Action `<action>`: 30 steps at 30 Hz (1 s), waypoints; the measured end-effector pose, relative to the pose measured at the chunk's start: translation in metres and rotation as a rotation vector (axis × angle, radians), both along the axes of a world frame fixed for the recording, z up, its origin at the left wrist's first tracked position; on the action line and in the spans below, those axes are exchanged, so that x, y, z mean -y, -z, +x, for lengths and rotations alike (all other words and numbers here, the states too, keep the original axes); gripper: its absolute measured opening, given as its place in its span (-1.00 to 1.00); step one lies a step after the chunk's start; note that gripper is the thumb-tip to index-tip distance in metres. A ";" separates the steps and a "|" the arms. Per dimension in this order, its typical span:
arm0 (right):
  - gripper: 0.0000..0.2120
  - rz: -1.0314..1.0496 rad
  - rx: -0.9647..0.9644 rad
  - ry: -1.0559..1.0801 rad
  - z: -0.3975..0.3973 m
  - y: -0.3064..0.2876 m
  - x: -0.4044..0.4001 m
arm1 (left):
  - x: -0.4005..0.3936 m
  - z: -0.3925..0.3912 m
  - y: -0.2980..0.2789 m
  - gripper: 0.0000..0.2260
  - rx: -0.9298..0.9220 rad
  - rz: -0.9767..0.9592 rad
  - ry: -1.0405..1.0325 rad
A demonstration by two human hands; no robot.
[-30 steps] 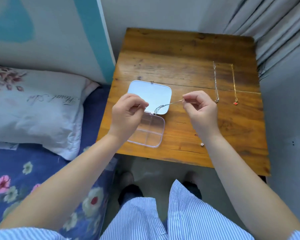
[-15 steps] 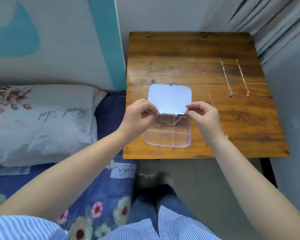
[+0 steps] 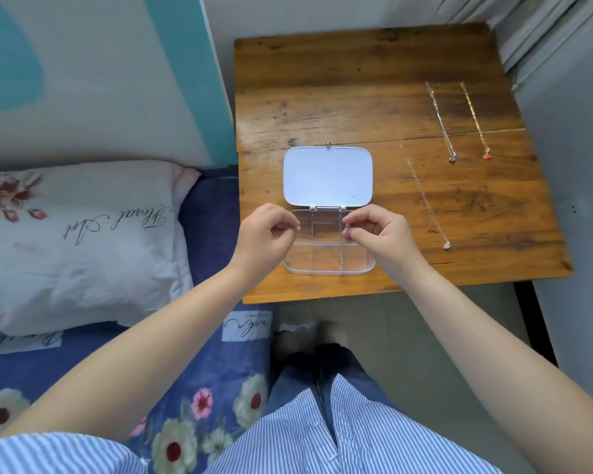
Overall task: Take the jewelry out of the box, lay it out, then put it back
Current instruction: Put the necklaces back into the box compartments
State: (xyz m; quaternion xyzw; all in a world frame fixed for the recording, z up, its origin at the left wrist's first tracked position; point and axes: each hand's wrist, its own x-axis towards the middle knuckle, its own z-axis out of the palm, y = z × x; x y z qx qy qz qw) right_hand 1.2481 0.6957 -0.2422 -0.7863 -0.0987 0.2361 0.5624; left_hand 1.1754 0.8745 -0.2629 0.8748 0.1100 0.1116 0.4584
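A clear compartment box (image 3: 326, 270) lies open near the front edge of the wooden table (image 3: 339, 97), its white lid (image 3: 327, 176) folded back flat. My left hand (image 3: 266, 236) and my right hand (image 3: 380, 236) hover over the box, both pinched shut. A thin silver chain (image 3: 341, 249) hangs from my right fingertips down into the box. Its other end seems to run to my left fingers, though it is very faint there. Three necklaces lie stretched out to the right: a fine chain (image 3: 425, 200), a silver chain (image 3: 442, 123) and a gold chain with a red pendant (image 3: 474, 119).
A bed with a white pillow (image 3: 83, 241) and a blue flowered sheet (image 3: 199, 388) adjoins the table's left side. A grey wall (image 3: 575, 200) and curtains (image 3: 528, 25) close off the right. My knees and feet are below the table's front edge.
The chain was stretched between my hands above the lid. Both hands have come down toward me over the box base, and the chain now hangs into it. The third necklace now shows on the table.
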 end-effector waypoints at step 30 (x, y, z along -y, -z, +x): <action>-0.81 -1.017 -0.198 -0.189 0.009 0.107 -0.031 | 0.002 -0.011 0.100 -0.71 -0.727 0.259 0.205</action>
